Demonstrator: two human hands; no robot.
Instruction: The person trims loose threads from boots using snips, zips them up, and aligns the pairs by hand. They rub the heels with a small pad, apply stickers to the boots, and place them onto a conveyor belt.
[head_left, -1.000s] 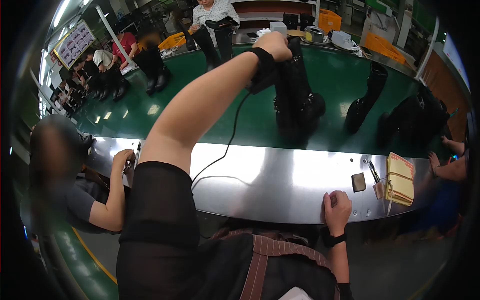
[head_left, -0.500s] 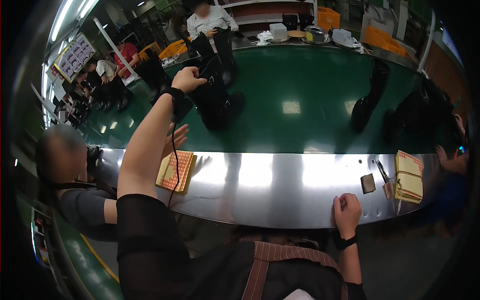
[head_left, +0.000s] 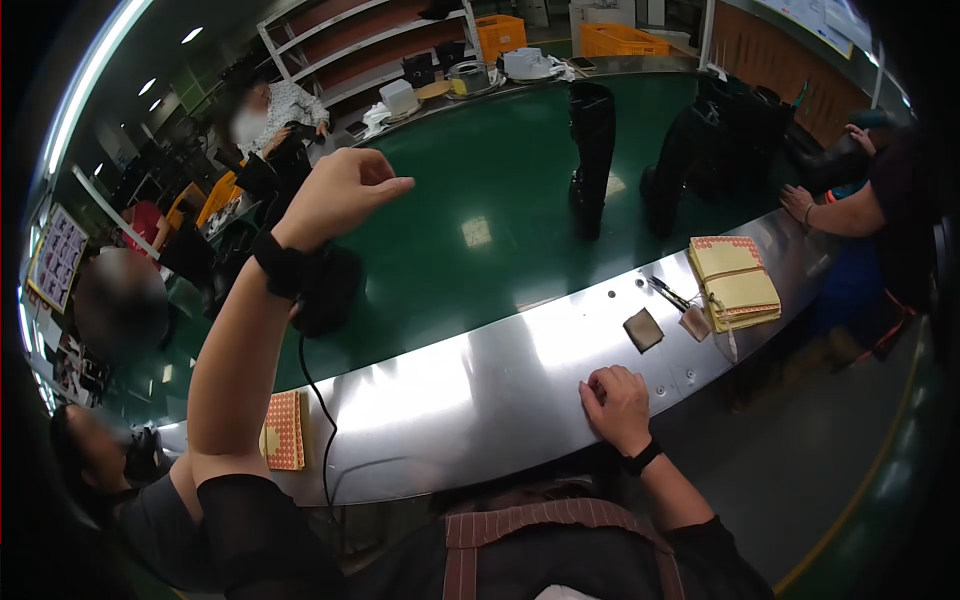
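Observation:
My left hand (head_left: 345, 190) is raised over the green table (head_left: 450, 270), fingers loosely curled and a little apart, with nothing visible between them. Below and behind its wrist, a black boot (head_left: 332, 290) stands partly hidden by my forearm. My right hand (head_left: 618, 405) rests near the front edge of the metal strip (head_left: 480, 380), its fingers curled in with nothing visible in them. Beyond it lie a small brown pad (head_left: 643, 330), a pair of snips (head_left: 668, 292) and a banded stack of yellow-and-red cards (head_left: 735, 280). A tall black boot (head_left: 592, 160) stands across the table.
More black boots (head_left: 690, 150) stand at right, near a co-worker's hand (head_left: 797, 203). Another card stack (head_left: 286, 432) lies by my left elbow, beside a black cable (head_left: 325, 420). A person (head_left: 85, 455) is close on my left. Orange crates (head_left: 620, 40) stand at the back.
My left hand has let go of the black boot's upper part and moved away from it. The view has turned right; my right hand stays at the metal edge.

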